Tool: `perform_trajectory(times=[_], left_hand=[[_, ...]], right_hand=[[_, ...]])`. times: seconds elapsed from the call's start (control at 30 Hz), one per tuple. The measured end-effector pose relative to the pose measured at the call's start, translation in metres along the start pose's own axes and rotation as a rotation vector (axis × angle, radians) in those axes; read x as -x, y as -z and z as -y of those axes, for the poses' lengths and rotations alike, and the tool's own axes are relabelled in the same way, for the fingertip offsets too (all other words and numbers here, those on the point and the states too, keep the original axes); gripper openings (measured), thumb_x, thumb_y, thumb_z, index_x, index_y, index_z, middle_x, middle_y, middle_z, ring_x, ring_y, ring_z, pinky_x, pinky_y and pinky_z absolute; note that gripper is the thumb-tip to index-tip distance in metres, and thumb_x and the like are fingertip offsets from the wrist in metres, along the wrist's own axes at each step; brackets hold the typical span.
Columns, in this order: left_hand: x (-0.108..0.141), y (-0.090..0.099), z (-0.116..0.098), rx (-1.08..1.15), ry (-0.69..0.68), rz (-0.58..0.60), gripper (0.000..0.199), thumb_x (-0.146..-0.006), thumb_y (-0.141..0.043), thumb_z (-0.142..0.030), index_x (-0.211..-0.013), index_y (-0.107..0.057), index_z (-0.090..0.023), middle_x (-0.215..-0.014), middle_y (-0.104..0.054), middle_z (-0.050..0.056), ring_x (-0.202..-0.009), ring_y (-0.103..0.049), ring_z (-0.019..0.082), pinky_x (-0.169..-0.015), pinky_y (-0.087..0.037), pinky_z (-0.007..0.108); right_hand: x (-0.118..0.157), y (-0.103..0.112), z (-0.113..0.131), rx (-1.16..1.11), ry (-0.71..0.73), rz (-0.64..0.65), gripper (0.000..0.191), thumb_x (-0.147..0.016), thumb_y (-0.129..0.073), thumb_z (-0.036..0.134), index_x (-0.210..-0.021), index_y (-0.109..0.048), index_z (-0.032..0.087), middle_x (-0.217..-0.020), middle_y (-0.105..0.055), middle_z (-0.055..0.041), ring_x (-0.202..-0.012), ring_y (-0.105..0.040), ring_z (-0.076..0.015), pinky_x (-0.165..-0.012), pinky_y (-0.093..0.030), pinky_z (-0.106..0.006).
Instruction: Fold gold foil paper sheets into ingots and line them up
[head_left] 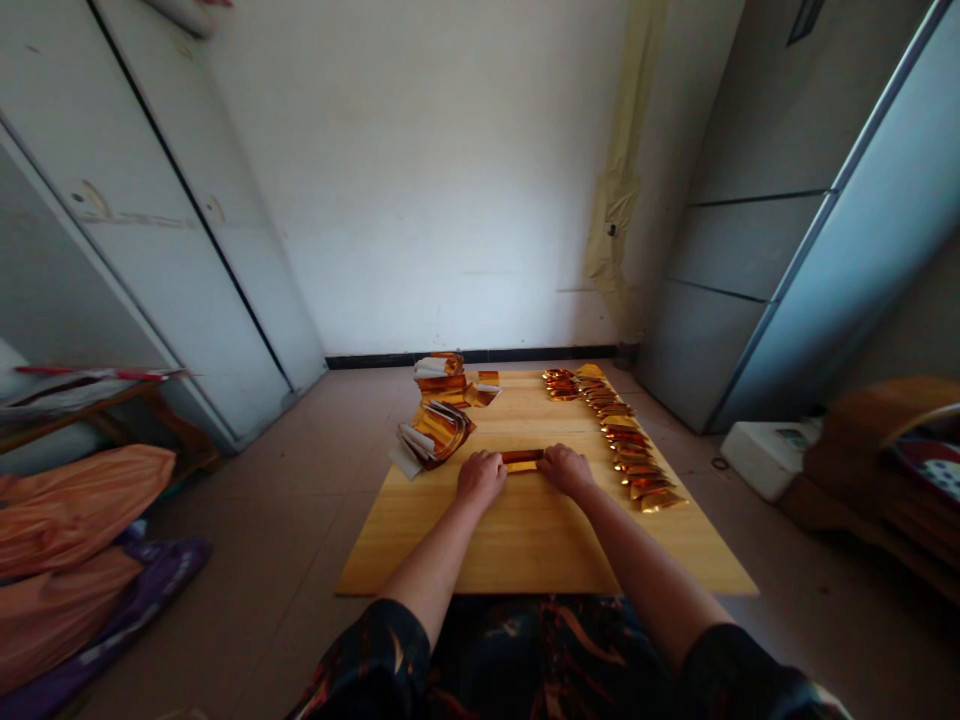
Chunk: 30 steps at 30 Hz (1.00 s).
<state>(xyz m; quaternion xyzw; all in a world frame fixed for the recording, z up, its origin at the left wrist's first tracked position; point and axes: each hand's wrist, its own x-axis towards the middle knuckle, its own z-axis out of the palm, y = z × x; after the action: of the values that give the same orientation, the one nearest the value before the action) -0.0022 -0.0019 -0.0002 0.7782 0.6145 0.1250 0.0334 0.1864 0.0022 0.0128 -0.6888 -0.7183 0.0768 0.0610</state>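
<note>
Between my two hands a strip of folded gold foil paper (523, 461) lies level, just above or on the wooden board (525, 550). My left hand (482, 474) is closed on its left end. Its right end is gripped by my right hand (565, 468), fingers curled. Left of my left hand sits a fanned stack of gold foil sheets (442, 432) with pale backs. Beyond it are another stack of foil sheets (441, 380) and a loose curled sheet (484, 388). A row of folded gold foil pieces (630, 445) runs along the board's right side.
Grey cabinets (187, 200) stand at the left and a tall grey refrigerator (750, 220) at the right. Orange bags (82, 510) lie on the floor at left. A white box (772, 455) and a wooden seat (862, 460) are at right.
</note>
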Motion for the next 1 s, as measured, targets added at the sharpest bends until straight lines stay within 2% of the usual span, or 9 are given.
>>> perform_trajectory(times=[0.2,0.43,0.73,0.8,0.9,1.0], left_hand=[[-0.002,0.002,-0.003,-0.048,0.055,0.037,0.024,-0.089,-0.043,-0.031,-0.096,-0.063,-0.020,-0.099,-0.066,0.007,-0.094,-0.059,0.019,-0.079,-0.044,0.029],[-0.005,0.005,-0.011,-0.081,0.136,0.079,0.028,-0.087,-0.041,-0.027,-0.100,-0.064,-0.019,-0.103,-0.067,0.010,-0.095,-0.061,0.021,-0.076,-0.047,0.031],[-0.003,0.005,-0.016,-0.095,0.199,0.061,0.027,-0.087,-0.043,-0.026,-0.105,-0.061,-0.017,-0.103,-0.065,0.012,-0.095,-0.060,0.023,-0.076,-0.045,0.033],[-0.001,0.005,-0.016,-0.107,0.172,0.003,0.026,-0.087,-0.043,-0.024,-0.108,-0.059,-0.018,-0.104,-0.062,0.012,-0.098,-0.057,0.023,-0.078,-0.044,0.033],[0.001,0.003,-0.017,-0.125,0.032,-0.078,0.026,-0.090,-0.038,-0.019,-0.105,-0.059,-0.021,-0.104,-0.059,0.010,-0.103,-0.052,0.023,-0.083,-0.042,0.036],[0.000,0.001,-0.017,-0.103,-0.123,-0.043,0.027,-0.092,-0.036,-0.017,-0.098,-0.062,-0.021,-0.102,-0.059,0.009,-0.104,-0.050,0.023,-0.085,-0.039,0.035]], right_hand=[[-0.005,0.005,0.007,0.013,-0.038,0.036,0.029,-0.086,-0.046,0.035,-0.102,-0.066,0.022,-0.110,-0.066,-0.0111,-0.099,-0.061,-0.0235,-0.080,-0.043,-0.034],[-0.004,0.010,0.013,0.025,-0.073,0.053,0.031,-0.087,-0.043,0.033,-0.103,-0.067,0.020,-0.110,-0.066,-0.0141,-0.100,-0.062,-0.0266,-0.080,-0.044,-0.038],[-0.007,0.013,0.015,0.024,-0.112,0.074,0.028,-0.081,-0.051,0.029,-0.102,-0.067,0.020,-0.110,-0.066,-0.0140,-0.099,-0.063,-0.0261,-0.079,-0.045,-0.036],[-0.007,0.012,0.014,0.024,-0.122,0.062,0.029,-0.080,-0.054,0.031,-0.105,-0.065,0.019,-0.110,-0.065,-0.0138,-0.097,-0.063,-0.0255,-0.076,-0.046,-0.034],[-0.005,0.010,0.016,0.016,-0.084,0.030,0.030,-0.082,-0.053,0.030,-0.110,-0.061,0.021,-0.111,-0.063,-0.0117,-0.095,-0.063,-0.0220,-0.075,-0.045,-0.029],[-0.003,0.005,0.023,-0.007,0.004,0.015,0.024,-0.088,-0.047,0.026,-0.106,-0.062,0.024,-0.110,-0.063,-0.0082,-0.096,-0.063,-0.0172,-0.075,-0.043,-0.024]])
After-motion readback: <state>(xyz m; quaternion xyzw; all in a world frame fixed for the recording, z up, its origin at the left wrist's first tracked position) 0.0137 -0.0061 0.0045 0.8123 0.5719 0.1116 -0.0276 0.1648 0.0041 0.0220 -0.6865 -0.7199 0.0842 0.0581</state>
